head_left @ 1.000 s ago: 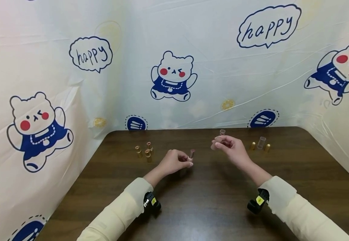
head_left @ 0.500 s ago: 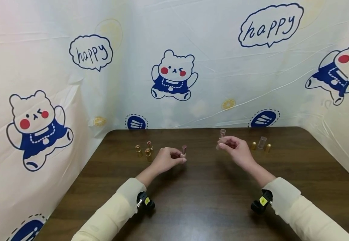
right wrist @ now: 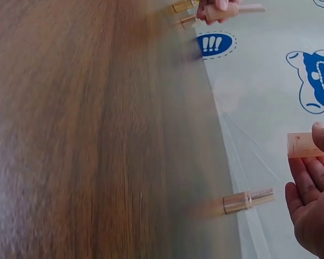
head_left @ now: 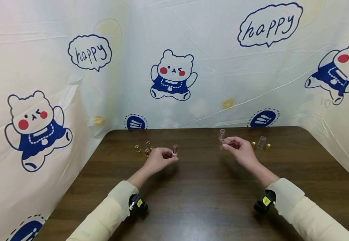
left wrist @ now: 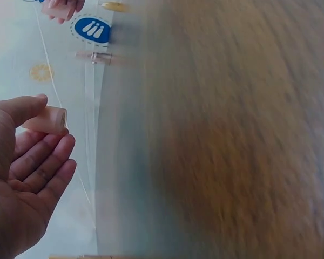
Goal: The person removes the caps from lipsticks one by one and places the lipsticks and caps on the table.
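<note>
My left hand (head_left: 158, 159) pinches a lipstick (head_left: 175, 149) upright by its pale pink base, its mauve upper part pointing up; the left wrist view shows thumb and fingertips on that base (left wrist: 53, 120). My right hand (head_left: 241, 150) holds a clear, pinkish cap (right wrist: 299, 144) between thumb and fingers, partly covered by them. Just beyond the right hand a rose-gold tube with a clear top (head_left: 222, 134) stands on the table. Close behind the left hand are gold lipstick tubes (head_left: 138, 150), one of them partly hidden by it.
To the right of my right hand stand a clear cap (head_left: 261, 142) and two small gold pieces, one nearer the hand (head_left: 254, 145) and one farther right (head_left: 267, 147). The dark wooden table (head_left: 204, 201) ends at a printed curtain (head_left: 210, 67).
The left hand has moved left with the lipstick, towards the gold tubes. My right hand has shifted slightly right with the cap, uncovering more of the standing rose-gold tube.
</note>
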Action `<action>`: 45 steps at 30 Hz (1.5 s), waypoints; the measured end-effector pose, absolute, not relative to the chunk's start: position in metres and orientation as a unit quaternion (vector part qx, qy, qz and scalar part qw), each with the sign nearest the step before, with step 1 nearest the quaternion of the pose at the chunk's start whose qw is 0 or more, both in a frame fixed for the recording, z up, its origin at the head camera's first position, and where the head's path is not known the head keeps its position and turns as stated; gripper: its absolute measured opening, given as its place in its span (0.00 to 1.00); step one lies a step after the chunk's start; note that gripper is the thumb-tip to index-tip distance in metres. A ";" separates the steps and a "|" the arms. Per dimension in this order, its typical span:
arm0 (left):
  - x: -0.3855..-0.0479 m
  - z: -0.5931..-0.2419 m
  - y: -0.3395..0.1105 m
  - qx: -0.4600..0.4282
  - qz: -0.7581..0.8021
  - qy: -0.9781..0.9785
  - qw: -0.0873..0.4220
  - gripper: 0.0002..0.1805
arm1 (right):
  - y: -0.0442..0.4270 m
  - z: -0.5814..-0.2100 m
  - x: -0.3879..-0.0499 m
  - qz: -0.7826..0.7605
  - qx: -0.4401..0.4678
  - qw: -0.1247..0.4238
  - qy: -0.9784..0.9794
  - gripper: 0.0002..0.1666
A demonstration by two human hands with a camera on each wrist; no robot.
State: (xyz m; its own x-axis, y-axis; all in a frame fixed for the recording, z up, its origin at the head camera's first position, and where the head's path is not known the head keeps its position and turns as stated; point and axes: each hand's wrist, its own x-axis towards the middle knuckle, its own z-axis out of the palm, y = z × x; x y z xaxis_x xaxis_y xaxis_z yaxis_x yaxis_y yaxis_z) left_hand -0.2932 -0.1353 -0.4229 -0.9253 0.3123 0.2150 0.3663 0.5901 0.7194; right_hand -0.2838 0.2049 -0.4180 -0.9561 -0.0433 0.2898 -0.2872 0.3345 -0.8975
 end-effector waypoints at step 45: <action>-0.303 -0.395 -0.242 -0.045 -0.406 -0.882 0.237 0.14 | 0.247 -0.434 -0.286 0.491 0.009 0.133 -0.861 0.17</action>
